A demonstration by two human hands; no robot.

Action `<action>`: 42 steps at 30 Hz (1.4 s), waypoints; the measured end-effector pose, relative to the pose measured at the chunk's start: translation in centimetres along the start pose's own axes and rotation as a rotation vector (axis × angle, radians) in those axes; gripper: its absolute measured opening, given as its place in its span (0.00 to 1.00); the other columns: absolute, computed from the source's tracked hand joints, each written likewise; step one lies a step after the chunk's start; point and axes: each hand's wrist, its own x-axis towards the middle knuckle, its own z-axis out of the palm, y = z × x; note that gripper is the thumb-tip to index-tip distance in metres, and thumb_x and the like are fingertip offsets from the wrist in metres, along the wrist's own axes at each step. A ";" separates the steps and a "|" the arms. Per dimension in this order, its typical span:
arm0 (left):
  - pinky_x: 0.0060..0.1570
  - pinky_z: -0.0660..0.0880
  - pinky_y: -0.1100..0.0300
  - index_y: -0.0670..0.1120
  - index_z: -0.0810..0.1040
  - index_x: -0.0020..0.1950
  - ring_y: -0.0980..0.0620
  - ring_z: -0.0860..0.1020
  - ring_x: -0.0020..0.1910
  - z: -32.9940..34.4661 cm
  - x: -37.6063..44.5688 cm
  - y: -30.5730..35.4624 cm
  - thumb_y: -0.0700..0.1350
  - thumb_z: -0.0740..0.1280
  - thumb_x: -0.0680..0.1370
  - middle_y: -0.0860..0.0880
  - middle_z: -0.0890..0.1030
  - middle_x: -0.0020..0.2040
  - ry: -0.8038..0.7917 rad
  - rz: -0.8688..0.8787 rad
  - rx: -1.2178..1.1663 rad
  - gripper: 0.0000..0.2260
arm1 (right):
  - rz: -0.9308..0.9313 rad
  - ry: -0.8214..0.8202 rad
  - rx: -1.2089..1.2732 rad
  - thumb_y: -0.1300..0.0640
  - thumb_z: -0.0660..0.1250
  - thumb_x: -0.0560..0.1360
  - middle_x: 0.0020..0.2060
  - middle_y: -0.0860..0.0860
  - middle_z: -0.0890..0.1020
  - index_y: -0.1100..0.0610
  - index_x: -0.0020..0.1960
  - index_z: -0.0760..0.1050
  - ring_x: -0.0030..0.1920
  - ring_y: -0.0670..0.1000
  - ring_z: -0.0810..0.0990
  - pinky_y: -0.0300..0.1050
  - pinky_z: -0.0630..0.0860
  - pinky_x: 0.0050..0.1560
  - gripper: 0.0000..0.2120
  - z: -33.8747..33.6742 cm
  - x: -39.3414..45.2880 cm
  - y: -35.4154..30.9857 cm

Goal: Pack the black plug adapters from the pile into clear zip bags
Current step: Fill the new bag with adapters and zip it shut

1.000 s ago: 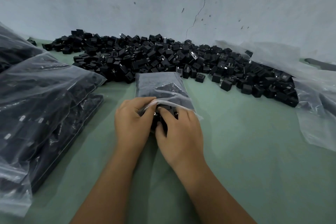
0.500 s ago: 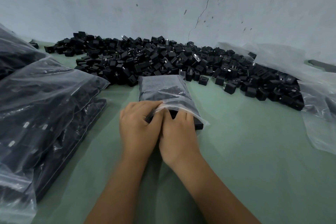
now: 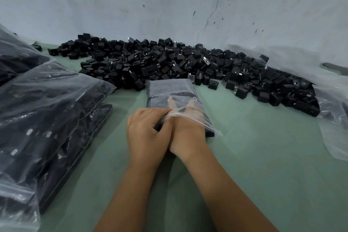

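Two bare forearms reach forward over the green counter (image 3: 263, 156). The left hand (image 3: 146, 133) sits at the mouth of a clear zip bag (image 3: 169, 90), its fingers curled and its thumb pinching the bag's upper lip. The right hand (image 3: 186, 133) lies pressed against the left, its fingers (image 3: 190, 105) pushed inside the bag and showing straight through the film. What they touch in there cannot be told. The bag lies flat on the counter, mouth toward the person, dark with adapters already inside; one black corner shows at its near right edge.

To the left, filled bags (image 3: 47, 109) of black adapters lie stacked on one another, reaching to the near left corner. To the right, a crumpled clear sheet (image 3: 335, 109) spreads over the counter's edge.

Just beyond the small bag, the pile (image 3: 169, 62) of loose black adapters stretches across the counter from left to right, its right end running under the clear sheet. Behind it rises a pale wall (image 3: 131, 5) with a thin crack and dark specks.
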 end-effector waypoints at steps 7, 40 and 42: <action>0.51 0.69 0.57 0.49 0.85 0.47 0.63 0.72 0.46 0.2 0.1 0.0 0.50 0.62 0.71 0.63 0.77 0.42 0.007 -0.012 -0.001 0.13 | -0.001 0.290 0.085 0.55 0.59 0.71 0.49 0.51 0.78 0.50 0.53 0.71 0.54 0.56 0.75 0.53 0.72 0.58 0.11 0.7 -1.9 -0.4; 0.48 0.74 0.53 0.49 0.86 0.45 0.51 0.77 0.45 -7.3 -2.1 -1.7 0.32 0.69 0.72 0.56 0.78 0.43 -0.470 -0.114 0.167 0.12 | 0.130 0.539 0.400 0.65 0.69 0.71 0.39 0.49 0.78 0.56 0.44 0.79 0.44 0.52 0.75 0.45 0.71 0.41 0.06 1.4 -8.2 9.4; 0.46 0.74 0.54 0.49 0.86 0.45 0.52 0.77 0.45 -7.2 -2.2 -1.7 0.34 0.70 0.72 0.57 0.77 0.43 -0.465 -0.095 0.201 0.11 | 0.131 0.551 0.389 0.63 0.70 0.71 0.38 0.50 0.79 0.57 0.42 0.80 0.43 0.53 0.76 0.45 0.71 0.39 0.02 1.4 -8.3 9.7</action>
